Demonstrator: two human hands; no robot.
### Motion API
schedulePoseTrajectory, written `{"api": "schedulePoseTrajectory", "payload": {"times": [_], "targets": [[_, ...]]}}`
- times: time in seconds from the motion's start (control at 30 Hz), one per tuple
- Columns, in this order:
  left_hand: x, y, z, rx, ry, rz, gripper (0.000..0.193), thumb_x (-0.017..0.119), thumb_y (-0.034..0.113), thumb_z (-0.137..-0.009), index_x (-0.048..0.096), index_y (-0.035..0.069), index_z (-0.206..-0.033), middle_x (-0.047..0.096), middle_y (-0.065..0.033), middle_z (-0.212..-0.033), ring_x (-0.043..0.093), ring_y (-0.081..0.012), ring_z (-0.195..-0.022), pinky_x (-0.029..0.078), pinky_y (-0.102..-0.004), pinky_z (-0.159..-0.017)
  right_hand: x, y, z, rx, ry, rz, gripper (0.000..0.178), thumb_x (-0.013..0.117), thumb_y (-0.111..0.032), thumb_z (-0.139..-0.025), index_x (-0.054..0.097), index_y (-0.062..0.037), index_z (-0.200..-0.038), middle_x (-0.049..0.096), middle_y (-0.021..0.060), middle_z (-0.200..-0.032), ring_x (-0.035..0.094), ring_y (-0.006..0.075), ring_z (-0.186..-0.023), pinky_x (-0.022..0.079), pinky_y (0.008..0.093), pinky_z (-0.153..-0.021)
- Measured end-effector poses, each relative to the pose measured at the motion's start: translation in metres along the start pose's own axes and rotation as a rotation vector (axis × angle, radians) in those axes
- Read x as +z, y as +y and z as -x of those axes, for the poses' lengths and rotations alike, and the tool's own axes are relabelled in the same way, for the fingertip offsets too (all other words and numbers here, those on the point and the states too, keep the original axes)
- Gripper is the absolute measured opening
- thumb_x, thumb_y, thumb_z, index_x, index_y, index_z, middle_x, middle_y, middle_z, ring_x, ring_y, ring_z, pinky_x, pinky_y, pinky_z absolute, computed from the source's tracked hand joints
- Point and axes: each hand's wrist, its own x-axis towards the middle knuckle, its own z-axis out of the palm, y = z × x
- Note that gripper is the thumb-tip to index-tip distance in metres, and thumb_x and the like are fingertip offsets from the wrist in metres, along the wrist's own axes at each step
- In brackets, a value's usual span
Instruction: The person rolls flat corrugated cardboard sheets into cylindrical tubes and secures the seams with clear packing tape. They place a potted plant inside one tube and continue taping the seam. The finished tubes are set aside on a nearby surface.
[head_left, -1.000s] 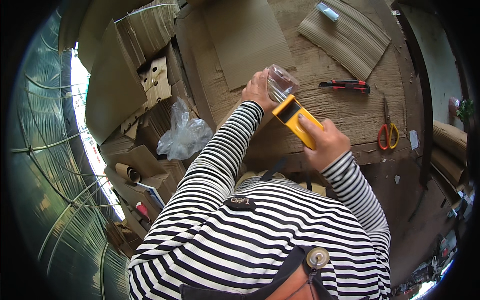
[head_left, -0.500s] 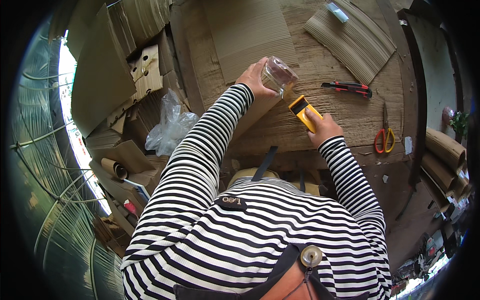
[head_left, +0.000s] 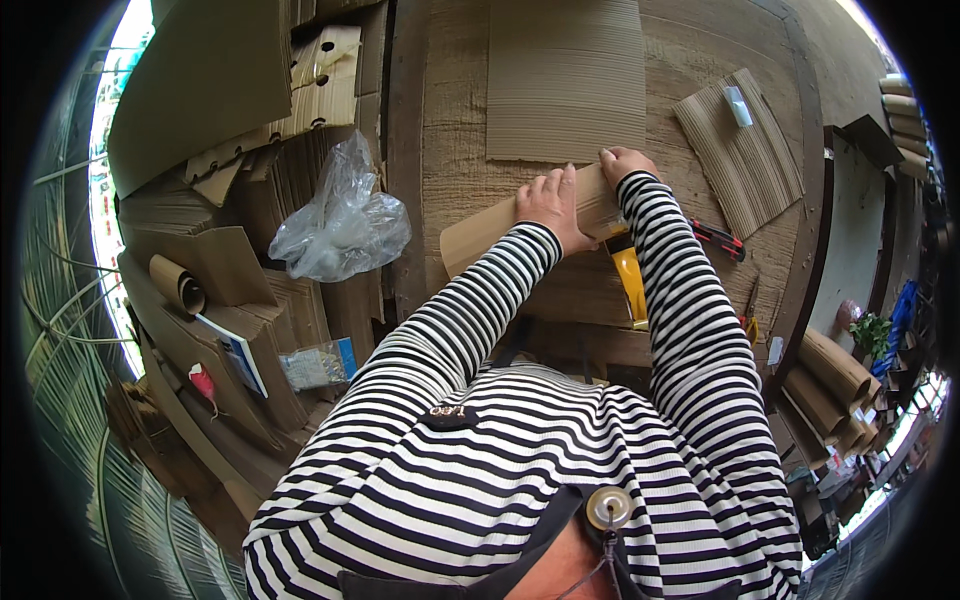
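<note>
Now both hands [head_left: 553,205] press the cardboard strip [head_left: 480,235] flat.

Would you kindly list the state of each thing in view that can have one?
left hand: flat on the cardboard strip
right hand: pressing the strip's far end
cardboard strip: lying flat on the table
yellow cutter: lying on the table, unheld
clear plastic bag: crumpled
corrugated sheet: lying flat

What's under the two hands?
A smooth brown cardboard strip lies under the left hand and right hand, flat on the wooden table. A yellow utility knife pokes out beside the right sleeve. Its tip is covered.
</note>
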Motion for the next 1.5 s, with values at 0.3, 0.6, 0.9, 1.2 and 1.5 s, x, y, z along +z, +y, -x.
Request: {"api": "schedulePoseTrajectory", "payload": {"times": [0.3, 0.6, 0.9, 1.2, 1.5], "targets": [[0.044, -0.025, 0.013, 0.056, 0.339, 0.046, 0.108, 0.089, 0.048, -0.057, 0.040, 0.006, -0.144, 0.046, -0.0124, -0.144, 0.044, -0.0293, -0.133, 0.031, -0.0492, -0.112, 0.028, 0.037, 0.004, -0.249, 0.376, -0.149, 0.038, 0.047, -0.036, -0.100, 0.075, -0.0135, -0.113, 0.074, 0.0138, -0.109, 0.070, 0.0325, -0.103, 0.054, 0.0392, -0.091], [0.024, -0.008, 0.019, 0.034, 0.115, -0.029, 0.115, 0.090, 0.049, -0.062, 0.030, 0.018, -0.155, 0.038, -0.0096, -0.148, 0.036, -0.0280, -0.140, 0.027, -0.0507, -0.116, 0.037, 0.092, 0.012, -0.332, 0.517, -0.290, 0.041, 0.045, -0.037, -0.102, 0.066, -0.0086, -0.124, 0.068, 0.0173, -0.122, 0.064, 0.0330, -0.113, 0.050, 0.0401, -0.098], [0.032, 0.036, 0.004, 0.008, 0.194, -0.197, 0.124, 0.088, 0.052, -0.064, 0.019, 0.008, -0.158, 0.032, -0.0154, -0.156, 0.031, -0.0330, -0.144, 0.020, -0.0550, -0.120, 0.082, 0.134, 0.181, -0.022, 0.124, 0.069, 0.094, 0.079, -0.040, -0.081, 0.026, -0.0271, -0.158, 0.061, 0.0181, -0.111, 0.068, 0.0367, -0.096, 0.057, 0.0470, -0.084], [-0.004, 0.056, -0.016, -0.151, -0.011, -0.207, 0.132, 0.083, 0.068, -0.063, 0.014, 0.012, -0.161, 0.032, -0.0145, -0.159, 0.033, -0.0291, -0.147, 0.030, -0.0462, -0.120, 0.069, 0.219, 0.279, -0.343, 0.465, -0.151, 0.078, 0.082, -0.016, -0.063, 0.060, -0.0316, -0.136, 0.054, 0.0106, -0.081, 0.064, 0.0303, -0.070, 0.057, 0.0421, -0.066], [-0.010, 0.009, -0.062, 0.023, -0.091, 0.048, 0.124, 0.095, 0.043, -0.052, 0.033, 0.004, -0.152, 0.048, -0.0212, -0.147, 0.046, -0.0324, -0.139, 0.034, -0.0385, -0.119, 0.069, 0.189, 0.200, -0.246, 0.216, -0.050, 0.067, 0.077, -0.026, -0.077, 0.053, -0.0361, -0.139, 0.064, 0.0154, -0.094, 0.070, 0.0356, -0.086, 0.058, 0.0464, -0.078]]}}
